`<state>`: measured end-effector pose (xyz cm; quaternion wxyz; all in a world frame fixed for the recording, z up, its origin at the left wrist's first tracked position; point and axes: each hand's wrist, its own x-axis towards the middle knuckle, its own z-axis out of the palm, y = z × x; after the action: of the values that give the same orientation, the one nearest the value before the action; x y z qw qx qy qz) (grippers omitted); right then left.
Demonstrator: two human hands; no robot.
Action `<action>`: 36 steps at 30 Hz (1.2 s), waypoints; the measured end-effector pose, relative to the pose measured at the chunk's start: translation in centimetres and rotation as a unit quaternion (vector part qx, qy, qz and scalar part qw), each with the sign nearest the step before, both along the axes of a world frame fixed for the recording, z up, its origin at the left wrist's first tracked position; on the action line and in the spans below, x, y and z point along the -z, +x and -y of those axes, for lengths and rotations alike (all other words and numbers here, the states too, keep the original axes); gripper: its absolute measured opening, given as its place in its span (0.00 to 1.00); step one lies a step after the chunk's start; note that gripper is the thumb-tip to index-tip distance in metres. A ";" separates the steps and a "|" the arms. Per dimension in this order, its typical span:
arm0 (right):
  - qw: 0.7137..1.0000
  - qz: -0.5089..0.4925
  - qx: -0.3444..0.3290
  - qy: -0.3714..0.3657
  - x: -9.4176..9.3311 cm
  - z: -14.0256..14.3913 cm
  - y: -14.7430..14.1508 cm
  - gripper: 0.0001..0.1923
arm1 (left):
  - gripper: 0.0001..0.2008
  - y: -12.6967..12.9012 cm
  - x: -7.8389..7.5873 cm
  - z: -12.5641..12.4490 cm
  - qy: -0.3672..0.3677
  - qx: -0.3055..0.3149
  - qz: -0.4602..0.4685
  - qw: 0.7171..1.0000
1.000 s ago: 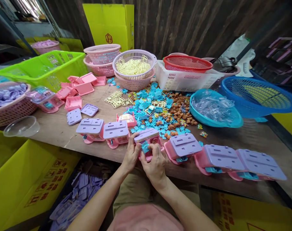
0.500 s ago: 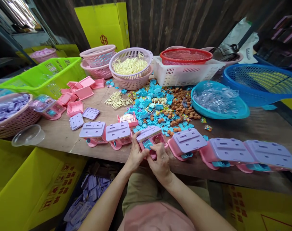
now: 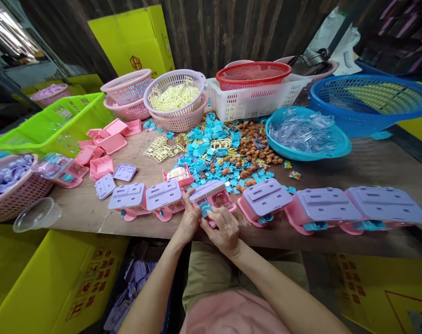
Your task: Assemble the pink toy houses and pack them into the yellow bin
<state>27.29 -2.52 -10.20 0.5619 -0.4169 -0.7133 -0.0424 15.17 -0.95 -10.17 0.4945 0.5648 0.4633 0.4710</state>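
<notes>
Both hands gripping | left hand (image 3: 189,218) fingers at 9 o'clock, right hand (image 3: 224,229) at 5 o'clock, clamping small pink-and-lilac moulded plastic toy unit (image 3: 213,197) | probably light, rigid, slick; best pinching its side walls

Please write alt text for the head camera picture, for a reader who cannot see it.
Two bare hands, left hand and right hand, hold a pink toy with a purple lid at the near edge of a wooden table. Similar finished toys stand in a row on both sides. Behind them lie small blue pieces, and baskets of plastic parts.

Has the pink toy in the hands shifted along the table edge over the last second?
No. The pink toy stays between the same two lavender-lidded toys; only the camera moved.
</notes>
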 end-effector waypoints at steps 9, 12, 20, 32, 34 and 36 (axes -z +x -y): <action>0.999 -0.011 0.026 -0.017 -0.3 0.0 -0.2 0.05 | 0.39 -0.5 0.3 -0.5 -0.020 0.032 0.017 0.999; 0.999 -0.019 0.030 -0.017 -0.4 -0.2 -0.5 0.05 | 0.40 -0.6 -0.2 -0.7 -0.031 0.039 0.023 0.998; 0.998 -0.032 0.043 -0.019 -0.8 -0.5 -0.9 0.07 | 0.37 -0.5 -0.8 -0.7 -0.053 0.023 0.020 0.998; 0.998 0.018 0.006 -0.057 -0.8 0.4 0.6 0.08 | 0.39 -0.9 -0.6 -0.4 -0.066 0.058 0.038 0.995; 0.994 -0.005 0.020 -0.108 -1.3 0.0 1.5 0.15 | 0.39 -0.8 -0.6 -0.3 -0.059 0.051 0.030 0.996; 0.977 -0.059 0.024 -0.205 -1.8 -0.9 2.2 0.22 | 0.40 -0.8 -0.7 -0.3 -0.056 0.048 0.029 0.997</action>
<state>29.50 -1.65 -8.39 0.5045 -0.5416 -0.6624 0.1158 14.42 -0.60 -9.45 0.5609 0.5438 0.4467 0.4360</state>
